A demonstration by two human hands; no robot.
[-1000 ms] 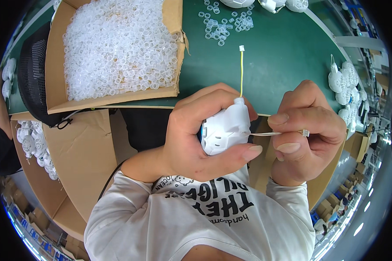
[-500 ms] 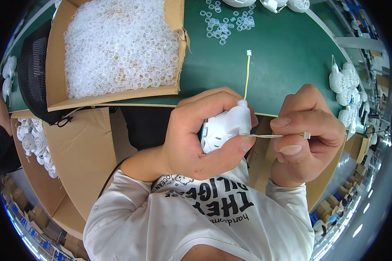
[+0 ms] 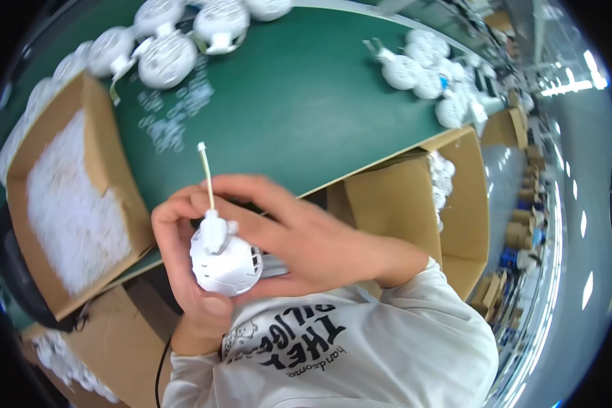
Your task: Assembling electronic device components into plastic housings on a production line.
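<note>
A rounded white plastic housing point(image 3: 228, 272) with slots in its side sits between my two hands, above the table's near edge. From the neck at its far end a thin pale-yellow wire point(image 3: 207, 173) sticks up, tipped by a small white connector point(image 3: 201, 146). My left hand point(image 3: 175, 248) curls round the housing's left side, thumb on the near side. Closing in from the right, my right hand point(image 3: 309, 238) grips it with fingers behind and thumb below. The right hand is slightly blurred, and its fingertips are partly hidden.
A cardboard box point(image 3: 126, 183) of small clear rings stands on the green table point(image 3: 279, 88) at left. Loose rings point(image 3: 177, 112) lie beyond it. White round housings point(image 3: 166, 61) sit at far left, and more point(image 3: 425, 64) at far right. An open carton point(image 3: 466, 224) stands at right.
The view has swung to the right. My right hand has left the second wire's connector and now grips the housing with my left. The housing has turned.
</note>
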